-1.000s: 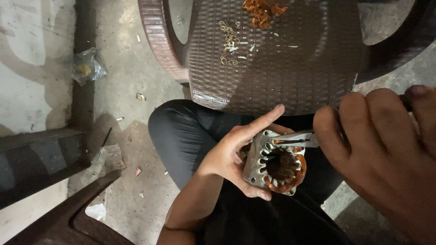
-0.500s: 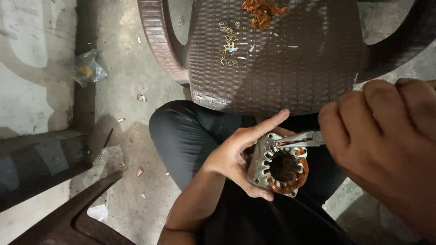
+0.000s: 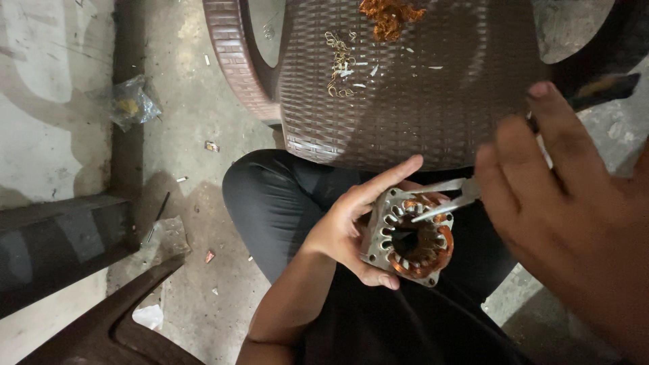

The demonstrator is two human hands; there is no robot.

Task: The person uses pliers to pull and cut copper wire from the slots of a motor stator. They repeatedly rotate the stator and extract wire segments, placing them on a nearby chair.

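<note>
My left hand (image 3: 351,226) grips a metal motor stator (image 3: 407,236) with copper windings, held over my lap in dark trousers. The stator's slotted steel core faces up, and orange copper wire fills its right and lower slots. My right hand (image 3: 574,216) is close to the camera and blurred. It holds a pair of metal pliers (image 3: 443,199) whose tips reach into the top of the stator's bore, touching the windings.
A brown woven plastic chair (image 3: 405,101) stands in front of my knees, with a clump of pulled copper wire (image 3: 389,17) and small wire scraps (image 3: 338,64) on its seat. A crumpled plastic bag (image 3: 135,101) lies on the concrete floor at left. Another chair's dark arm (image 3: 108,324) is at lower left.
My right hand has shifted left and down, bringing the pliers' tips further into the stator's windings. The stator has tilted slightly in my left hand.
</note>
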